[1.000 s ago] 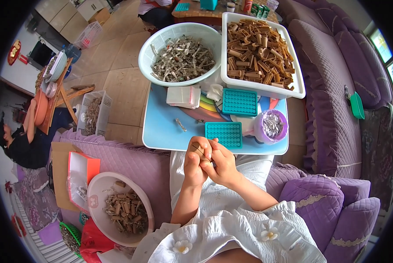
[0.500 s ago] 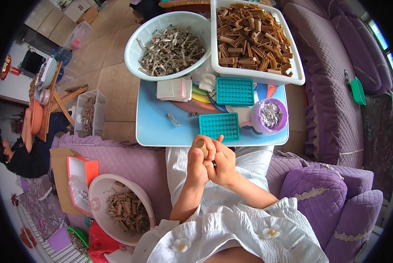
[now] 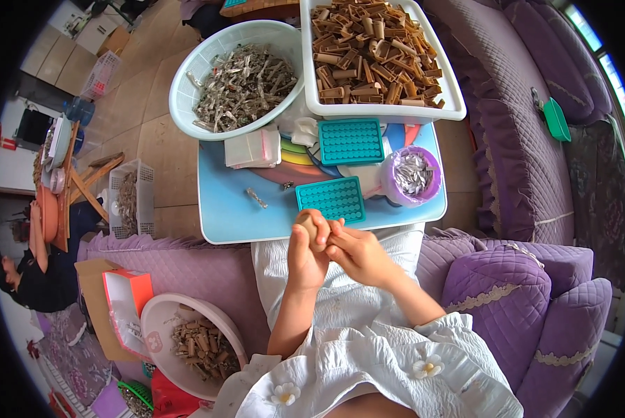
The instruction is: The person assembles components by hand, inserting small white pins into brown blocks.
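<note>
Sofa (image 3: 194,259) seating in quilted purple runs to the left of our left hand (image 3: 307,263), while a blue tabletop (image 3: 225,217) spreads just ahead of both hands. Beyond it, well forward of our right hand (image 3: 360,255), sits a white tub (image 3: 358,109) heaped with brown pieces (image 3: 376,52); ahead and to the left of our left hand stands a pale basin (image 3: 180,94) of clear strips (image 3: 246,87), and behind and to its left, a pink basin (image 3: 160,313). A purple-rimmed pot (image 3: 435,182) of silvery slips (image 3: 411,174) waits ahead and to the right of the right hand, a teal tray (image 3: 331,198) directly in front. Above our lap, the left thumb and fingers clamp a single brown piece (image 3: 305,221); the right fingertips press in beside it, and whether they grip anything we cannot tell. We judge a firm left pinch best, with the right fingers pushing gently and squarely so the thin-looking wall does not crack. Working slightly further forward would let loose bits land on the tabletop.
</note>
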`<state>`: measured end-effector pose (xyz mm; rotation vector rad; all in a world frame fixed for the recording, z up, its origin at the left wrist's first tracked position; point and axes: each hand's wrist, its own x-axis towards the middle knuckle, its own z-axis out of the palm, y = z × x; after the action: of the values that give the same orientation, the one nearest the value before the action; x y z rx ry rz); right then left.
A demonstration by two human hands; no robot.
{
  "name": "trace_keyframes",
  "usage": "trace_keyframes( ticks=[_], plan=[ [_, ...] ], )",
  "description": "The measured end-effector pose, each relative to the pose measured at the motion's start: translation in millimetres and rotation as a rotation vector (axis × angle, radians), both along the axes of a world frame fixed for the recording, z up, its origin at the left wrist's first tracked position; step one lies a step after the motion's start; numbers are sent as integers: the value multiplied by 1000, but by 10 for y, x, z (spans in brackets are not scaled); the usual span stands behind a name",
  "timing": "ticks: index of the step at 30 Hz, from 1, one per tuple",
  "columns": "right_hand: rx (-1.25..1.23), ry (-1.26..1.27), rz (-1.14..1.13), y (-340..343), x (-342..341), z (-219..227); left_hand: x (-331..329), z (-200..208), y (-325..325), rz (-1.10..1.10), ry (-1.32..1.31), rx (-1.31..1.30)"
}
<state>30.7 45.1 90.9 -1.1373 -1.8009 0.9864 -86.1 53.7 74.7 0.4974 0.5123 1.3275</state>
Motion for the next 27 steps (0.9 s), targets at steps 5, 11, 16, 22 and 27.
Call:
trace_keyframes(
  ticks=[5,11,16,22,27],
  plan=[
    [95,-203,-337,245,889,-65,-221,3,84,38,-50,-100],
    [271,-874,-609,598,1609,-222,-211,14,73,-58,-60,-85],
    [328,-954,-559,657,1588,-185,-121,206,81,-44,-253,-355],
    [357,-1013,-477,704,1520,-130,-233,35,82,-195,-598,-281],
    [357,-1124,-419,712,1520,-160,-224,118,81,-155,-636,-448]
  ],
)
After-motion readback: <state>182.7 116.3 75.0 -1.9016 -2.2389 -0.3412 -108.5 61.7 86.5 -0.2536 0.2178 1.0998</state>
